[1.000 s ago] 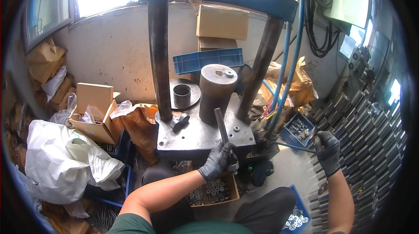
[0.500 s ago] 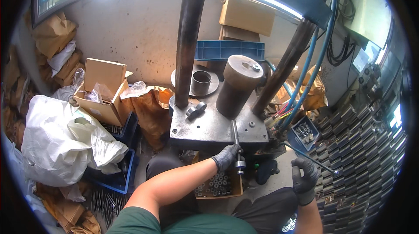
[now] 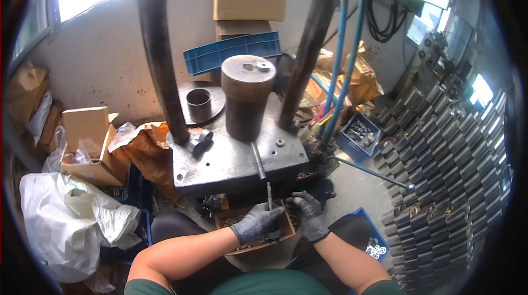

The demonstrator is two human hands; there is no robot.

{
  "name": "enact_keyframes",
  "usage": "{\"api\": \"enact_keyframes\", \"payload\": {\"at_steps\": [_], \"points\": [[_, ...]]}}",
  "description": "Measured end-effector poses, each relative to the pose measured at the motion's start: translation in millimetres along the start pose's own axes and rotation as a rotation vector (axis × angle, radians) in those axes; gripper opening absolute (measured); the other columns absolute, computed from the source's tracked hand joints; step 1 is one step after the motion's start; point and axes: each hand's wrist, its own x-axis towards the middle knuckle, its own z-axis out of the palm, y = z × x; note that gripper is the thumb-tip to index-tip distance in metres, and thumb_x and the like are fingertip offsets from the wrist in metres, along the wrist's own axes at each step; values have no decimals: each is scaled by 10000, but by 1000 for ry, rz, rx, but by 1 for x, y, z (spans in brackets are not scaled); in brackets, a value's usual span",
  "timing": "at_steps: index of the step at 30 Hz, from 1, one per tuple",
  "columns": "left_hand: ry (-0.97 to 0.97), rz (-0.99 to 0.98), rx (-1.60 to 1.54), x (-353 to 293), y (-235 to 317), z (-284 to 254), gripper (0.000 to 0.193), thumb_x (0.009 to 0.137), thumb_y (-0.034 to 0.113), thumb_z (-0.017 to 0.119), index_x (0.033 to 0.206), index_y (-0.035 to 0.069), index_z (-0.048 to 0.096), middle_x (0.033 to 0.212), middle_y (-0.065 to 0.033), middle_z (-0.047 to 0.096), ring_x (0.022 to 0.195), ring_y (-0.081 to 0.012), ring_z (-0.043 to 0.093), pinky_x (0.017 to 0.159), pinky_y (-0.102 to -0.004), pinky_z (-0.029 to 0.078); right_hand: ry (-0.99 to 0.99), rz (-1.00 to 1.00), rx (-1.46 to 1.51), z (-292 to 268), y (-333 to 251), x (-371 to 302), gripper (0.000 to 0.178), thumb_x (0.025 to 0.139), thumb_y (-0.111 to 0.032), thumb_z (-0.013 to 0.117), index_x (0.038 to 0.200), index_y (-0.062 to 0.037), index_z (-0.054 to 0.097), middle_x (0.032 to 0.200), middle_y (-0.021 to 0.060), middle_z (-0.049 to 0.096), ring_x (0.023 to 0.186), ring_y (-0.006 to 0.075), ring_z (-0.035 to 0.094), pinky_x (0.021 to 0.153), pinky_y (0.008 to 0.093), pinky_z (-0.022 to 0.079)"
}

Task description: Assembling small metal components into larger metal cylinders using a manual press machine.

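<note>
Grey right glove (image 3: 310, 217) nearer left glove (image 3: 256, 223)

At near left lay one white sack, creased; beyond it stood one cardboard box (image 3: 88, 173), open, clear plastic inside, a crumpled brown bag (image 3: 144, 153) to its right. At far centre stood one blue crate (image 3: 234, 53) before a tan carton (image 3: 249, 0). At far right hung black cables (image 3: 388, 29); at right were dark metal bars (image 3: 434, 185), stacked in rows.
</note>
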Motion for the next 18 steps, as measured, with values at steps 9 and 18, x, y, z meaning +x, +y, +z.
{"api": "enact_keyframes", "payload": {"at_steps": [9,18], "points": [[12,592,771,-38,44,5,398,857,-29,682,1240,62,624,1008,-67,680,916,-164,688,810,-309,573,-207,701,297,49,23,15,505,988,-677,536,1059,-191,653,990,42,690,867,216,653,807,422,525],[201,860,1274,-24,59,8,359,823,-18,701,1170,67,664,1068,-195,662,931,-323,713,802,-386,590,-11,568,405,44,24,25,489,988,-678,532,1067,-210,652,807,51,676,758,188,621,698,369,517]]}}
